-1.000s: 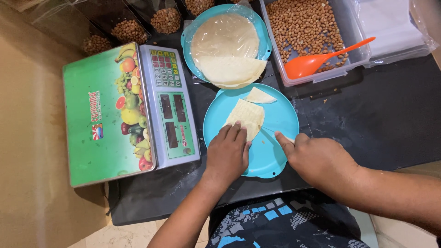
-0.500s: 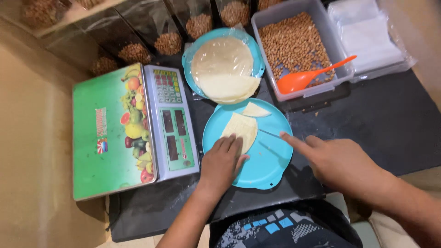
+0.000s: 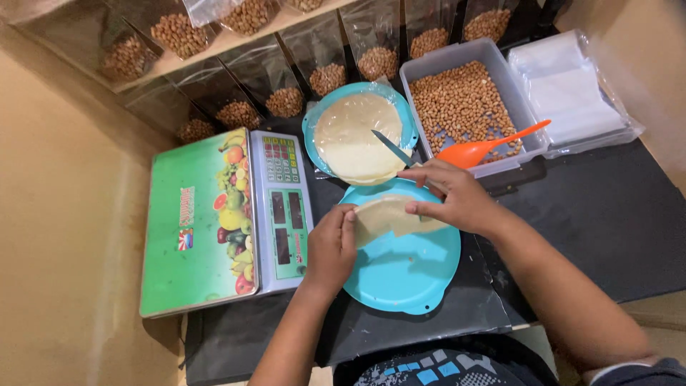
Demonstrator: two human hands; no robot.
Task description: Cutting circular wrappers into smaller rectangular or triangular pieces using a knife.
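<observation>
we can't see the knife (image 3: 390, 148) handle, hidden under our right hand (image 3: 451, 196) | wrapper piece (image 3: 389, 216) partly covered by fingers | nut bags (image 3: 246, 14) cut off at top edge

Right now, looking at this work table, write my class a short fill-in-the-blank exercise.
1. Both hands hold a pale wrapper over the ____ plate.
2. The right hand also holds a ____.
3. The orange scoop lies in the tub of ____.

Missing words: blue; knife; peanuts
</observation>
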